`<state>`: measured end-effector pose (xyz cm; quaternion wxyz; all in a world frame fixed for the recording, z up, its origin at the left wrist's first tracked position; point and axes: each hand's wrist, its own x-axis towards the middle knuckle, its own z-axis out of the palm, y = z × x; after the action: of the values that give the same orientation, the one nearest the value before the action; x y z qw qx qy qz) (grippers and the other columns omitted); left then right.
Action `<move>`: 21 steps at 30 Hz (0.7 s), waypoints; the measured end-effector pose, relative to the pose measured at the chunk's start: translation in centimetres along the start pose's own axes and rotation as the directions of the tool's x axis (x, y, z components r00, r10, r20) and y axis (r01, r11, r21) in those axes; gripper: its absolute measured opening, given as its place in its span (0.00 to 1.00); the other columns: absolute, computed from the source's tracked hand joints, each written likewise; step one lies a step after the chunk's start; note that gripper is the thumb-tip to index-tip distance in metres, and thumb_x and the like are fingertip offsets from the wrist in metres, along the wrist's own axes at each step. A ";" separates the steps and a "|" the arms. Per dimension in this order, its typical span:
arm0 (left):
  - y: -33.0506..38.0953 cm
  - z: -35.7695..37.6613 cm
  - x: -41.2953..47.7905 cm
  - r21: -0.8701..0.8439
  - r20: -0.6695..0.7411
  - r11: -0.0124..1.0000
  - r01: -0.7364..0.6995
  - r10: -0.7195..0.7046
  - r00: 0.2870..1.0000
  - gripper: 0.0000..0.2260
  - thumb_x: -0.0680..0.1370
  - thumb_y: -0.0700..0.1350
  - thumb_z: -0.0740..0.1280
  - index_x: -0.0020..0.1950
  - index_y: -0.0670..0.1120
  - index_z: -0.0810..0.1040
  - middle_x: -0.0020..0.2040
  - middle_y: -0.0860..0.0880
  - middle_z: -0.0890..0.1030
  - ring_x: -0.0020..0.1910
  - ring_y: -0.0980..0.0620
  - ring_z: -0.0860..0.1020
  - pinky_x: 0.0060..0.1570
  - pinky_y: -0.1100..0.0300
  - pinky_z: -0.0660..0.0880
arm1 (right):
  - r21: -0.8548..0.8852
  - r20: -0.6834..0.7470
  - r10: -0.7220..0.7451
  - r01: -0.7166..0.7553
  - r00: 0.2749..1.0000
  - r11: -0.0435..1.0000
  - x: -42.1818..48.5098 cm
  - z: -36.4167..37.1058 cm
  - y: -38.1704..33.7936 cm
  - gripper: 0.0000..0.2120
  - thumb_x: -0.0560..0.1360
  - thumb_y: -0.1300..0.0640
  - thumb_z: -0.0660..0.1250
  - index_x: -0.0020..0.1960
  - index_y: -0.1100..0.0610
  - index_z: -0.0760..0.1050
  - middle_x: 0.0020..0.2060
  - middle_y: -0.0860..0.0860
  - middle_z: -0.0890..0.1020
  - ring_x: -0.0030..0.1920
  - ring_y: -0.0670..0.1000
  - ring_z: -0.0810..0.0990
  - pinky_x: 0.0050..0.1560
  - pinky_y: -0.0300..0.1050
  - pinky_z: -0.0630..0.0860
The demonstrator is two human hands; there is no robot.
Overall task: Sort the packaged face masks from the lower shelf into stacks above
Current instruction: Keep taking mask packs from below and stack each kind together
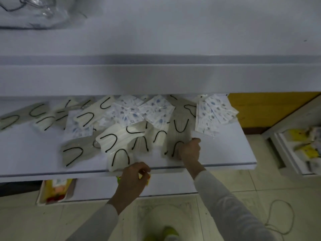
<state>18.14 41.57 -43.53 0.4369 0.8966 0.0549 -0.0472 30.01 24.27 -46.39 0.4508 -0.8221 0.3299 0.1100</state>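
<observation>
Several packaged face masks lie scattered on the lower white shelf point(225, 159): grey ones with black ear loops, cream ones point(114, 138) with black loops, and white ones with blue print point(156, 112). My right hand point(189, 148) grips the near end of a grey mask pack point(180, 129) at the right of the pile. My left hand point(135, 173) sits at the shelf's front edge with curled fingers, by the corner of a cream mask pack point(119, 159); whether it holds that pack I cannot tell. The upper shelf point(156, 37) above is bare in the middle.
A clear plastic bag point(33, 11) lies at the upper shelf's far left. A tray of packets point(55, 190) sits under the lower shelf at left. A rack with yellow packs point(302, 148) stands at right. A cord point(281, 218) loops on the tiled floor.
</observation>
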 end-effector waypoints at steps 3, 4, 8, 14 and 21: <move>0.1 0.4 0.0 -0.037 0.025 0.999 0.033 -0.032 0.999 0.18 0.72 0.31 0.66 0.36 0.55 0.74 0.37 0.50 0.80 0.41 0.64 0.77 0.36 0.74 0.72 | 0.034 0.092 -0.030 0.027 0.995 0.999 0.0 -1.9 0.6 0.06 0.74 0.62 0.60 0.48 0.63 0.73 0.44 0.58 0.77 0.43 0.57 0.75 0.33 0.41 0.69; 0.1 0.7 0.1 -0.040 0.035 0.998 0.044 -0.043 0.998 0.18 0.72 0.31 0.66 0.36 0.56 0.73 0.37 0.50 0.80 0.42 0.64 0.77 0.37 0.74 0.71 | 0.047 0.105 -0.052 0.047 0.993 0.998 -0.1 -2.4 0.9 0.05 0.75 0.62 0.59 0.43 0.63 0.72 0.39 0.56 0.76 0.41 0.55 0.74 0.30 0.40 0.65; 1.0 1.8 0.5 -0.074 0.062 0.992 0.100 -0.096 0.993 0.11 0.76 0.35 0.65 0.40 0.51 0.75 0.41 0.46 0.81 0.40 0.56 0.77 0.38 0.75 0.69 | 0.180 0.238 -0.067 0.024 0.969 0.983 -0.8 -4.1 1.8 0.06 0.74 0.64 0.60 0.38 0.59 0.73 0.34 0.54 0.75 0.35 0.52 0.72 0.31 0.41 0.65; 3.9 2.7 1.2 -0.371 0.079 0.890 0.265 -0.255 0.964 0.09 0.78 0.48 0.65 0.56 0.46 0.76 0.48 0.50 0.80 0.48 0.53 0.78 0.48 0.66 0.74 | 0.348 0.422 -0.204 0.050 0.883 0.936 -3.7 -6.7 1.6 0.07 0.71 0.68 0.64 0.42 0.58 0.77 0.26 0.48 0.78 0.28 0.46 0.75 0.25 0.35 0.68; 6.7 2.0 1.3 -0.689 0.203 0.640 0.339 -0.279 0.939 0.08 0.76 0.45 0.67 0.55 0.45 0.79 0.48 0.46 0.84 0.43 0.51 0.83 0.38 0.59 0.80 | 0.311 0.509 -0.384 0.252 0.770 0.916 -5.5 -7.5 1.9 0.12 0.64 0.59 0.69 0.46 0.60 0.75 0.35 0.52 0.77 0.36 0.50 0.75 0.35 0.41 0.72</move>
<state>20.25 36.02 -39.72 0.7374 0.6303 0.2045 -0.1307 23.74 19.90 -40.76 0.6294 -0.7408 0.0485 0.2297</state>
